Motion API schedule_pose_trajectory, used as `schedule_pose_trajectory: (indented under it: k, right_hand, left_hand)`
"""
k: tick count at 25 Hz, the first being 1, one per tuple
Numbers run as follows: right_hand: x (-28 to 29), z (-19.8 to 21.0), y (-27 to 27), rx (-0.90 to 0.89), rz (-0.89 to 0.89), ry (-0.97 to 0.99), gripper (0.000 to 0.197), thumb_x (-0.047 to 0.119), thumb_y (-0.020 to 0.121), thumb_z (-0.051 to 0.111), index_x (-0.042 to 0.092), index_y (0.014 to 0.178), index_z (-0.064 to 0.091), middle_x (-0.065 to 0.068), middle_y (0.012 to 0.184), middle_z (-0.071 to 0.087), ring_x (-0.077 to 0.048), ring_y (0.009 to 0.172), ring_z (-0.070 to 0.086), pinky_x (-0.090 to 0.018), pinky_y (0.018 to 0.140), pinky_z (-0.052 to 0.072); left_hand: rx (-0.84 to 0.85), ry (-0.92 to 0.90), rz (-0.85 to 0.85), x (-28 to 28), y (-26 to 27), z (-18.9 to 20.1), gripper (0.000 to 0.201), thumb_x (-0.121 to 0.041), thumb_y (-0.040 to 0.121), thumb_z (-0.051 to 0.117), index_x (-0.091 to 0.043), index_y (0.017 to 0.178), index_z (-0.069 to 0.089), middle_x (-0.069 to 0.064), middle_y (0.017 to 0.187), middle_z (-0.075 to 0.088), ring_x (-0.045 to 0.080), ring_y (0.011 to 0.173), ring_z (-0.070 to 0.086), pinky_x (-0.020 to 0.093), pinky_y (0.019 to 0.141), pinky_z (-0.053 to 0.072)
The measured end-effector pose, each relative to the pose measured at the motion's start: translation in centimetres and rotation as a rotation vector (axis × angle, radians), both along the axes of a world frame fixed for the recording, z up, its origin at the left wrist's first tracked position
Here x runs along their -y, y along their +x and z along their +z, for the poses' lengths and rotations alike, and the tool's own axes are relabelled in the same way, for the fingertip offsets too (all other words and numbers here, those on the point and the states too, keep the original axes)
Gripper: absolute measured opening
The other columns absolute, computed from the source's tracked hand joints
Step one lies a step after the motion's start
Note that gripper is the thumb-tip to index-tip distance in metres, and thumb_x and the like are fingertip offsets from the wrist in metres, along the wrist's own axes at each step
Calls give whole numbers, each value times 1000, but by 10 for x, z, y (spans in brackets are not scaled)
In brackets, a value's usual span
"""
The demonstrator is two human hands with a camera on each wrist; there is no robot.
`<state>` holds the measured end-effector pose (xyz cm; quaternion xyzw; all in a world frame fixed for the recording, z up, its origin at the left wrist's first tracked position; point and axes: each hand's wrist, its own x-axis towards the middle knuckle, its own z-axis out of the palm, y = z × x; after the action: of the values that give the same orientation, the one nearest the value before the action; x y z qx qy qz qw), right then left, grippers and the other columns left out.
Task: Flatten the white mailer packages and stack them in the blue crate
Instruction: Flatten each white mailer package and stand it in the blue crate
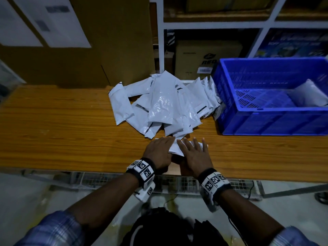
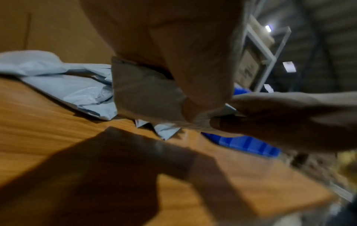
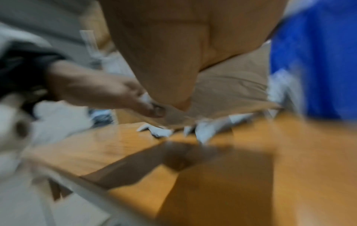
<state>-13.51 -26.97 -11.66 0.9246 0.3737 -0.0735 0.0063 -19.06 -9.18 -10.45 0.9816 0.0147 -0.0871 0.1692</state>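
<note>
A white mailer (image 1: 174, 148) hangs just above the wooden table (image 1: 71, 130) near its front edge, casting a shadow below. My left hand (image 1: 160, 151) and right hand (image 1: 195, 153) lie side by side on top of it with straight fingers. In the left wrist view the mailer's underside (image 2: 144, 97) shows, and the right hand (image 2: 289, 116) pinches its edge with the thumb beneath. In the blurred right wrist view the left hand (image 3: 96, 88) pinches the other edge of the mailer (image 3: 228, 91). A loose pile of mailers (image 1: 165, 103) lies behind. The blue crate (image 1: 266, 121) stands at the right with one mailer (image 1: 308, 95) inside.
Large cardboard boxes (image 1: 88, 50) stand behind the table's left half. A white shelf rack (image 1: 213, 24) with more boxes stands behind the pile and crate. A wide stretch of bare tabletop lies left of the pile.
</note>
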Motion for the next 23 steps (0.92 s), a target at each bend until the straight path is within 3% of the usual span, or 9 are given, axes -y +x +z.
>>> schedule_pose_trajectory:
  k: [2, 4, 6, 9, 11, 14, 18, 21, 23]
  right_hand:
    - [-10, 11, 4, 108, 39, -19, 54, 25, 95, 33, 22, 149, 40, -11, 146, 49, -45, 135, 41, -61, 115, 6]
    - [-20, 26, 7, 145, 21, -35, 59, 22, 90, 24, 22, 144, 48, -13, 140, 55, -46, 128, 49, -63, 113, 18]
    - [-27, 48, 12, 185, -27, -35, 64, 25, 91, 14, 23, 148, 42, -15, 144, 50, -46, 130, 46, -63, 113, 23]
    - [-33, 84, 26, 154, -89, -36, 68, 35, 92, 1, 25, 156, 20, -15, 157, 29, -44, 141, 31, -59, 116, 18]
    - [-32, 101, 40, 191, -128, -27, 58, 28, 100, 16, 27, 157, 7, -12, 162, 17, -40, 145, 22, -55, 118, 16]
    - [-22, 128, 67, 257, -193, 3, 69, 22, 99, 39, 28, 157, 3, -10, 162, 15, -37, 146, 22, -53, 117, 20]
    - [9, 155, 113, 322, -285, 25, 72, 19, 95, 45, 25, 157, 9, -12, 160, 24, -37, 143, 30, -51, 113, 27]
    - [52, 172, 162, 310, -367, 68, 72, 16, 94, 46, 24, 157, 12, -13, 159, 26, -38, 139, 35, -48, 108, 33]
    - [88, 181, 196, 295, -401, 87, 72, 12, 91, 45, 21, 156, 15, -14, 156, 31, -37, 133, 43, -47, 103, 39]
  left_hand:
    - [70, -31, 55, -2, 4, 7, 73, -22, 90, 60, -22, 156, 29, -2, 159, 37, 19, 145, 32, 36, 120, 25]
    - [123, -61, 70, -8, 10, 12, 74, -14, 88, 61, -24, 155, 32, -3, 158, 38, 18, 145, 33, 36, 121, 25]
    - [187, -58, 51, -15, 19, 24, 73, -11, 88, 59, -23, 155, 32, -3, 158, 38, 17, 146, 32, 37, 122, 21]
    - [275, 1, 13, -22, 38, 48, 68, -18, 93, 56, -23, 155, 30, -3, 159, 36, 18, 148, 28, 40, 123, 15]
    - [329, 25, -16, -26, 57, 66, 65, -23, 94, 57, -23, 154, 33, -2, 159, 37, 19, 148, 30, 41, 123, 15]
    - [484, 110, -111, -24, 95, 90, 64, -19, 89, 61, -21, 150, 43, 1, 152, 48, 22, 142, 40, 43, 120, 23]
    - [612, 228, -264, 0, 168, 128, 60, -21, 86, 59, -22, 145, 48, 0, 147, 53, 21, 138, 46, 46, 116, 29]
    - [698, 278, -383, 40, 236, 150, 55, -25, 83, 46, -23, 137, 57, -1, 136, 61, 22, 129, 54, 47, 111, 32]
    - [724, 257, -440, 77, 281, 162, 46, -23, 81, 55, -23, 126, 65, 0, 126, 66, 24, 121, 59, 47, 110, 33]
